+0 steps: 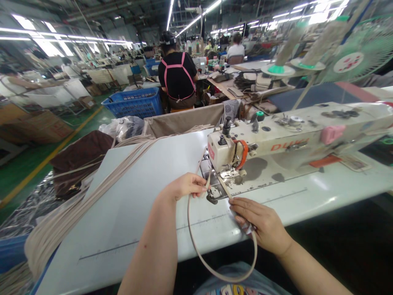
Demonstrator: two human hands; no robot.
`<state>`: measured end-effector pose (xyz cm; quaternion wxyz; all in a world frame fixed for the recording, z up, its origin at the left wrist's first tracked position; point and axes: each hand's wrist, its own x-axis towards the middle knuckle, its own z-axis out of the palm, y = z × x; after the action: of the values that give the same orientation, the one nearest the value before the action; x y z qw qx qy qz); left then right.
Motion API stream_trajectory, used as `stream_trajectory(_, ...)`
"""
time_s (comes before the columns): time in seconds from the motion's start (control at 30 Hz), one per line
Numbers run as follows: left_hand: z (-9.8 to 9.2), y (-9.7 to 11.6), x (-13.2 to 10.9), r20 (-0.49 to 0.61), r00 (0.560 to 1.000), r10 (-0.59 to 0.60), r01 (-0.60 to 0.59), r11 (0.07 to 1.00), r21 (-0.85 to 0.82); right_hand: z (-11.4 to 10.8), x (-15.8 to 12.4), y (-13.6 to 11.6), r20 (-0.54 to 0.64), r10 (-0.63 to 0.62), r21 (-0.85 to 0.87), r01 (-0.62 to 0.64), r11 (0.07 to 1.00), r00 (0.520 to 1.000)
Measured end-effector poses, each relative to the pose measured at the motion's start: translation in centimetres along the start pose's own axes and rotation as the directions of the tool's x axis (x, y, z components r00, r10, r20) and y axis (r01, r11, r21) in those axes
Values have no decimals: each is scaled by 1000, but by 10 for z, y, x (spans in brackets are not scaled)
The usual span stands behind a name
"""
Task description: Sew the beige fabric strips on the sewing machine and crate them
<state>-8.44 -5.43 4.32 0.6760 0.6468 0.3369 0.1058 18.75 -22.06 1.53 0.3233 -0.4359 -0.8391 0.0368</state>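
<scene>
A thin beige strap (196, 241) loops down off the front of the white table (132, 205) and runs up to the needle of the white sewing machine (276, 139). My left hand (186, 186) pinches one end of the strap just left of the presser foot (229, 174). Fingers extended, my right hand (260, 223) presses the other run of the strap flat against the table edge, below and right of the needle plate.
A thick bundle of several long beige straps (76, 205) drapes over the table's left edge. Beyond it stand a blue crate (135, 102) and a brown bag (82, 155). A person in a black top with pink apron straps (178, 76) sits ahead. A green fan (356, 49) stands at the right.
</scene>
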Motion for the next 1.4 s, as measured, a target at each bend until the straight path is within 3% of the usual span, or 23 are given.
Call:
stream_trajectory(0.7,4,-5,9,10,1000,-19,19,999,-46,-1,1,-2,1,28,30,-28,999,1000)
stream_trajectory(1.4,1,-15,12,-18,998,-62,56,973,-222,-2,1,-3,-1,21,13,-21,1000,1000)
